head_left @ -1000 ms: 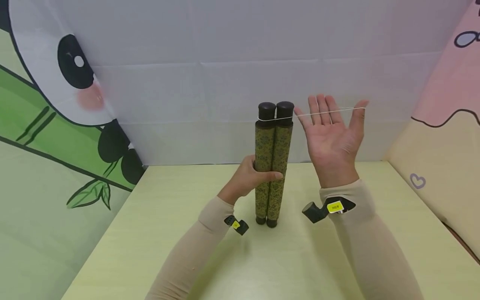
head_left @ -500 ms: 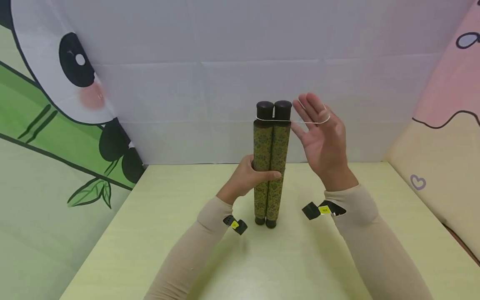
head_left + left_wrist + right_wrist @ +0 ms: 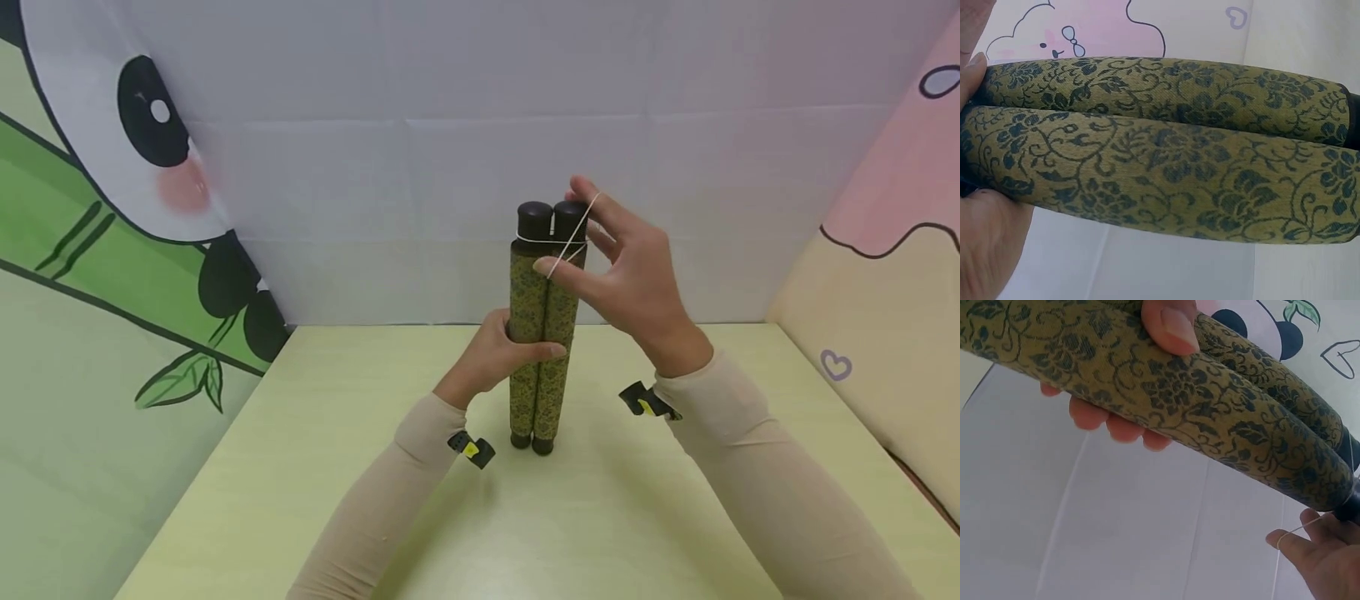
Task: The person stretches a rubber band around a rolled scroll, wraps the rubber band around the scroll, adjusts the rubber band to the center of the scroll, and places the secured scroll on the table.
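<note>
Two long tubes covered in green-gold floral brocade (image 3: pixel 528 300) stand upright side by side in the head view, with black caps (image 3: pixel 535 220) at the top. My left hand (image 3: pixel 487 354) grips both around the lower middle, its thumb across the front. A thin white elastic band (image 3: pixel 534 242) circles both black necks. My right hand (image 3: pixel 641 271) is at the top right of the tubes, with the band's loose loop stretched over its spread thumb and index finger. In the right wrist view, the left thumb (image 3: pixel 1175 331) lies over the brocade, with fingertips below it.
A pale yellow table (image 3: pixel 360 500) lies beneath. Behind it hangs a creased whitish backdrop (image 3: pixel 337 183). Printed cartoon panels stand at both sides, green bamboo (image 3: pixel 90 225) on the left. Small black cameras (image 3: pixel 472 448) sit on both wrists.
My right hand has turned from palm-facing to side-on and moved left to the tube tops. The band, earlier stretched out to the right, now crosses itself at the necks. The left hand stays put.
</note>
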Demonstrator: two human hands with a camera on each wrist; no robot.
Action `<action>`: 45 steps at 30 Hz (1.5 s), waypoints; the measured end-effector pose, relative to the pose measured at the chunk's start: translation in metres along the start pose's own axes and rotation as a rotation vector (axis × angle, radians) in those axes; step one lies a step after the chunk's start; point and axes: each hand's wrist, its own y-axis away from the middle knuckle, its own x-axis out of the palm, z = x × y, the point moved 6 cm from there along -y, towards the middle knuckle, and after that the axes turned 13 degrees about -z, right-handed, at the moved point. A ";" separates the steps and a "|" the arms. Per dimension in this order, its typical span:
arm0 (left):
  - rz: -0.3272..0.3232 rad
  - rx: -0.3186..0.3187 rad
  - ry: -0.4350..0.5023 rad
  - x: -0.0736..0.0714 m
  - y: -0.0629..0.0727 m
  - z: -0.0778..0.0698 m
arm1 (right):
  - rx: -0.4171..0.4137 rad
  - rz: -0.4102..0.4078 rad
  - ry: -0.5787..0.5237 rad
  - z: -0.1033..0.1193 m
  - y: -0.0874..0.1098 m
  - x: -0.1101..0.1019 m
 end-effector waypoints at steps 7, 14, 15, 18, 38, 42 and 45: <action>0.014 0.014 0.012 -0.001 0.002 -0.004 | -0.213 0.006 0.231 0.012 -0.002 0.007; 0.023 0.004 0.035 0.000 0.004 -0.004 | -0.337 0.047 0.386 0.023 -0.004 0.013; 0.025 0.000 0.036 0.000 0.005 -0.004 | -0.342 0.062 0.395 0.024 -0.005 0.014; 0.034 -0.004 0.039 0.000 0.005 -0.002 | -0.359 0.108 0.421 0.027 -0.008 0.018; 0.072 0.015 0.046 0.001 0.006 -0.006 | -0.309 0.462 0.622 0.041 -0.030 0.042; 0.068 0.014 0.038 0.001 0.009 -0.007 | -0.307 0.526 0.679 0.043 -0.035 0.049; 0.067 0.019 0.032 0.002 0.009 -0.007 | -0.268 0.572 0.727 0.043 -0.039 0.051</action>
